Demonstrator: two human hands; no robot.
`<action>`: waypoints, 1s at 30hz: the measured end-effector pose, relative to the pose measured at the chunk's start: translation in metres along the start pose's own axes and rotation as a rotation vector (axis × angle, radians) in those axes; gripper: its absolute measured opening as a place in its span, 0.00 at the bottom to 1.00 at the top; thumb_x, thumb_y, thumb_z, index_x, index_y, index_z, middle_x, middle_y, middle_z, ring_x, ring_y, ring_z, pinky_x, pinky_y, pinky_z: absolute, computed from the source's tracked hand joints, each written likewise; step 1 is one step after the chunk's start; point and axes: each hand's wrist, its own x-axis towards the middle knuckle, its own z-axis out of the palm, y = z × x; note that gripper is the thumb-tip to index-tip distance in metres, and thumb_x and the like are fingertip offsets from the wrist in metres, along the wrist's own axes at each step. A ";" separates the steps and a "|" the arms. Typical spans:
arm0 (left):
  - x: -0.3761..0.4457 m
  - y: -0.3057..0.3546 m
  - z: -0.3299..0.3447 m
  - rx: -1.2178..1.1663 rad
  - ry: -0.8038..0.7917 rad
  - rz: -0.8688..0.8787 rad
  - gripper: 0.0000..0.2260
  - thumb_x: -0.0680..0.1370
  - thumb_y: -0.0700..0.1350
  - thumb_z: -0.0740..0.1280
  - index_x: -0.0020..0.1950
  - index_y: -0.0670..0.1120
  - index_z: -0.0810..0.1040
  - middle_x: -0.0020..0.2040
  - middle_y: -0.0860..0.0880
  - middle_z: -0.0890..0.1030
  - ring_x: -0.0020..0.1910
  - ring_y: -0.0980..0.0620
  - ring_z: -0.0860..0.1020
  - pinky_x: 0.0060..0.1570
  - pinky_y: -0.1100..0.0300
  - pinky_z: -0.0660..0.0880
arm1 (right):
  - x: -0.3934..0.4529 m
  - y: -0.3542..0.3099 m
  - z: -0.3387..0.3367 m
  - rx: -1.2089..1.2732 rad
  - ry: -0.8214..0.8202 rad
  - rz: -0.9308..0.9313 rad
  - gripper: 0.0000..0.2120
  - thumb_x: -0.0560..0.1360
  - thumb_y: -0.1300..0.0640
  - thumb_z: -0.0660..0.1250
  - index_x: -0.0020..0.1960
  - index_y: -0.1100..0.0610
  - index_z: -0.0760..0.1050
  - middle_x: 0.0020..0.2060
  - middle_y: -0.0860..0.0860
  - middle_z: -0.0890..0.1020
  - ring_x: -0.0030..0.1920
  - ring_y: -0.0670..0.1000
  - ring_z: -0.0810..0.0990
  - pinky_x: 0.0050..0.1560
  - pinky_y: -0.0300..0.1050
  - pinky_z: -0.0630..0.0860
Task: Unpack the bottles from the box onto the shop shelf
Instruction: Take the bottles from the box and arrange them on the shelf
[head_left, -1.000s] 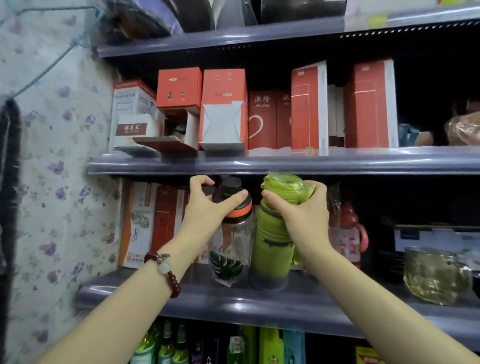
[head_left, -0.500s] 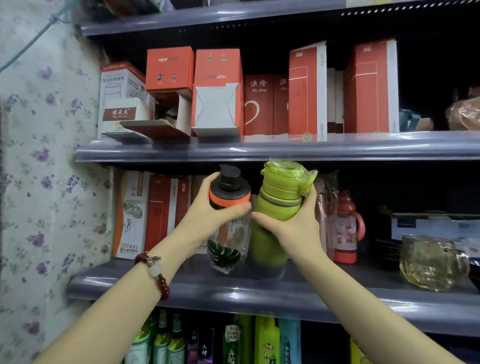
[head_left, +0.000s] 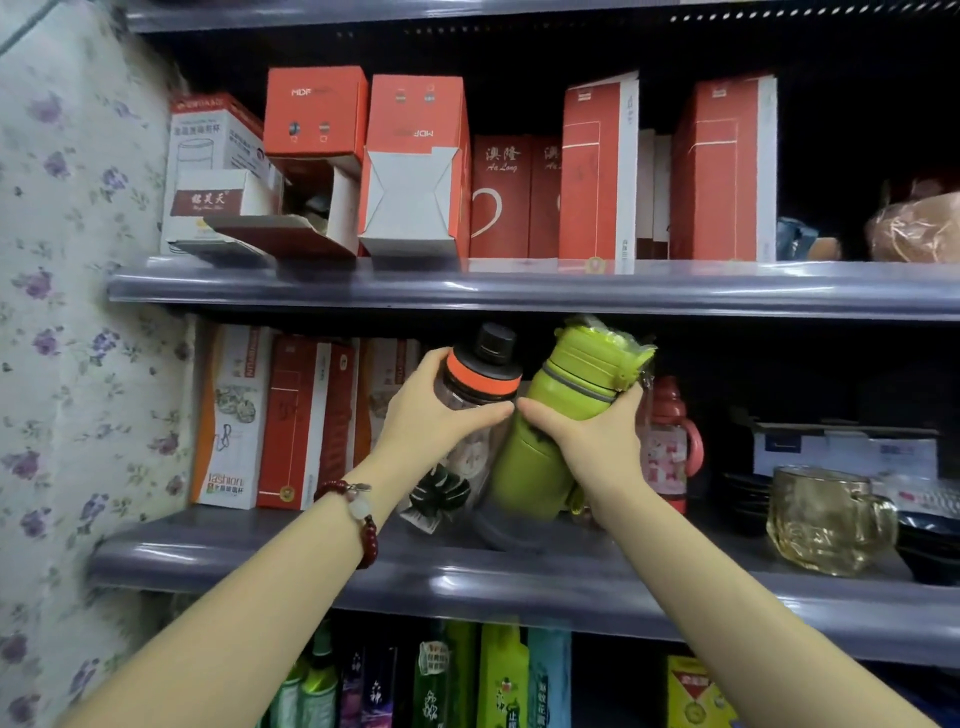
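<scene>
My left hand (head_left: 434, 423) grips a clear bottle (head_left: 475, 384) with an orange ring and black cap, just below the ring. A leaf print shows on its lower body. My right hand (head_left: 592, 441) grips a green bottle (head_left: 571, 395) around its middle; a clear plastic wrap covers its lid. Both bottles tilt, their tops leaning right, with their bases at or just above the grey middle shelf (head_left: 519, 587). The two bottles touch side by side. No box for the bottles is in view.
A red-and-pink child's bottle (head_left: 670, 441) stands right of the green one. Further right sits an amber glass mug (head_left: 826, 519). Red and white cartons (head_left: 291, 421) line the shelf's left side. The upper shelf (head_left: 519, 288) hangs close over the bottle tops. Floral wall on the left.
Both hands have slid down from the caps to the bottle bodies. The bottles, upright before, now lean to the right.
</scene>
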 end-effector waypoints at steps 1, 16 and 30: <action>0.004 -0.002 0.000 -0.025 0.010 -0.020 0.28 0.60 0.59 0.78 0.57 0.64 0.71 0.49 0.66 0.78 0.50 0.72 0.73 0.44 0.71 0.67 | 0.005 -0.001 0.003 -0.012 -0.026 0.011 0.56 0.52 0.40 0.81 0.71 0.48 0.55 0.63 0.50 0.75 0.62 0.55 0.75 0.62 0.53 0.73; 0.047 -0.044 -0.020 -0.272 0.178 -0.356 0.46 0.53 0.67 0.76 0.68 0.51 0.71 0.63 0.50 0.78 0.61 0.48 0.77 0.64 0.48 0.72 | 0.030 0.024 0.054 -0.042 -0.248 -0.116 0.52 0.50 0.40 0.80 0.69 0.43 0.62 0.53 0.42 0.80 0.52 0.45 0.81 0.56 0.51 0.79; 0.049 -0.053 -0.017 -0.266 0.114 -0.439 0.46 0.62 0.70 0.67 0.75 0.53 0.58 0.73 0.47 0.68 0.70 0.45 0.69 0.69 0.45 0.66 | 0.025 0.025 0.061 -0.106 -0.242 -0.092 0.51 0.60 0.43 0.79 0.74 0.45 0.53 0.63 0.52 0.76 0.59 0.53 0.77 0.62 0.54 0.75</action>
